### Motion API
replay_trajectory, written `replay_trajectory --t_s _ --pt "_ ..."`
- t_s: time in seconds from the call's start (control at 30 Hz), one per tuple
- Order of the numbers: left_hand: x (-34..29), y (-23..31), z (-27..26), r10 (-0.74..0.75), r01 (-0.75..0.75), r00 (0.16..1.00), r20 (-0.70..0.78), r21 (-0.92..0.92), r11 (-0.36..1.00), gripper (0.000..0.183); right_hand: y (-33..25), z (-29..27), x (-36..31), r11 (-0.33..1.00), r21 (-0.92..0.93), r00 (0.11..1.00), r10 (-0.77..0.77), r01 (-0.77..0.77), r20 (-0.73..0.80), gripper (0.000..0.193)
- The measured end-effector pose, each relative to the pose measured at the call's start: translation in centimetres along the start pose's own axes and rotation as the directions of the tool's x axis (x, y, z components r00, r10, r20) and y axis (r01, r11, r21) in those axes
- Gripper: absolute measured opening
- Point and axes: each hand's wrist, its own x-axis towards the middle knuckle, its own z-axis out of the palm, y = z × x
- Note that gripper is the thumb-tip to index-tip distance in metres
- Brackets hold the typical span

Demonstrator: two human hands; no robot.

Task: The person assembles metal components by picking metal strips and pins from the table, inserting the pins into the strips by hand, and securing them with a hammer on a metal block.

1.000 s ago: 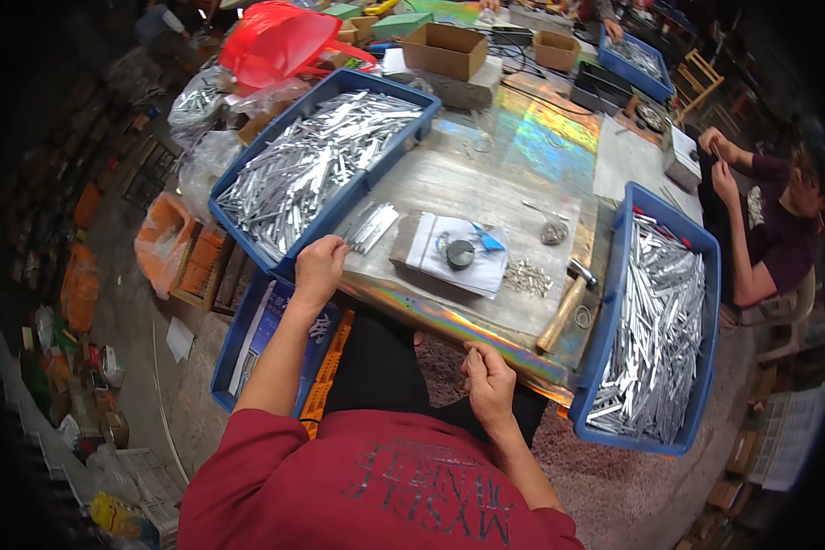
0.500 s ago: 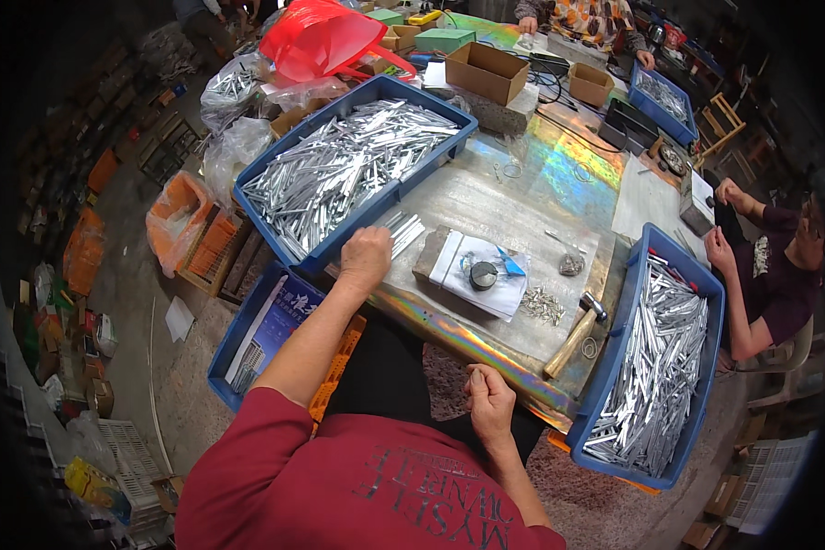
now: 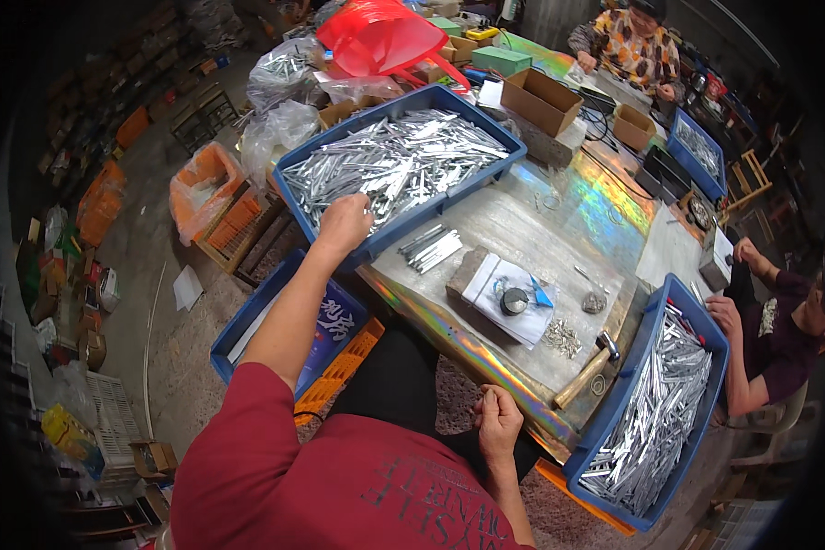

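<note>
Now the left hand (image 3: 344,223) reaches into the big blue crate (image 3: 293,174) at the left side of the table (image 3: 513,220). This crate is full of thin silver metal strips (image 3: 403,160), lying in many directions. The fingers are bent down on the strips at the near edge of the crate; whether they already hold one, it cannot be told. The right hand (image 3: 497,424) stays low at the near edge of the table, closed like a loose fist, and what is inside it is not visible. A second blue crate (image 3: 634,367) stands at the right, also filled with silver strips (image 3: 660,422). Between both crates lie a small bundle of strips (image 3: 431,247), a white paper (image 3: 509,298) with a round metal piece, and a hammer (image 3: 585,369). Under the table, one more blue crate (image 3: 247,321) holds a blue printed sheet.
</note>
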Motion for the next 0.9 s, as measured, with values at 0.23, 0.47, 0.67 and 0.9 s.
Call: replay_trajectory --t_s 0.23,0.47,0.67,0.9 --pt "0.6 -1.1 -0.5 -0.102 0.053 0.934 0.343 0.148 0.988 0.022 0.5 0.1 -0.1 0.999 -0.042 0.999 -0.031 0.032 0.028 0.019" --pt "0.5 0.2 -0.1 -0.182 0.131 0.959 0.217 0.227 0.965 0.019 -0.3 0.2 -0.2 0.999 -0.035 1.0 0.003 -0.002 0.029 0.019" --pt "1.3 -1.4 1.0 -0.209 0.174 0.954 0.213 0.172 0.97 0.024 -0.4 0.2 -0.4 1.0 -0.025 1.0 -0.009 0.01 0.024 0.018" --pt "0.9 -1.8 -0.9 -0.245 0.281 0.919 0.308 -0.077 0.957 0.017 0.4 0.0 -0.4 0.996 -0.064 0.998 -0.054 0.055 0.023 0.017"
